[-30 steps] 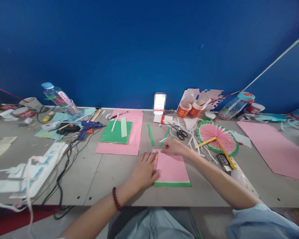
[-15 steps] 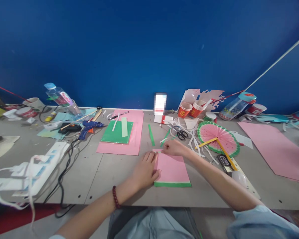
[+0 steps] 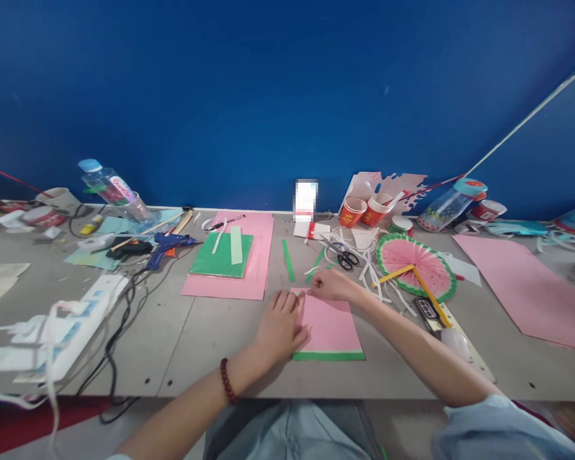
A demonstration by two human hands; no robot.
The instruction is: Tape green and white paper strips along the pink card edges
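Note:
A pink sheet of paper (image 3: 326,326) with a green strip (image 3: 329,356) along its near edge lies flat in front of me. My left hand (image 3: 282,319) rests on its left side, fingers stretched out and thumb apart, pressing the sheet to the table. At the far edge of the paper, my right hand (image 3: 331,284) has its fingers curled together near the far left corner. Something small and whitish shows between the two hands, but what the right fingers pinch is hidden. Two loose green strips, one of them a narrow strip (image 3: 288,260), lie just beyond.
Black scissors (image 3: 347,259) and white paper scraps (image 3: 371,281) lie beyond my right hand. A watermelon-patterned paper fan (image 3: 402,255) sits to the right, red paper cups (image 3: 352,212) behind. Leftward are a green packet (image 3: 215,259), a blue glue gun (image 3: 165,249) and a power strip (image 3: 91,319).
The whole view has shifted slightly, so things appear a little further left. Both hands keep nearly the same places on the pink paper.

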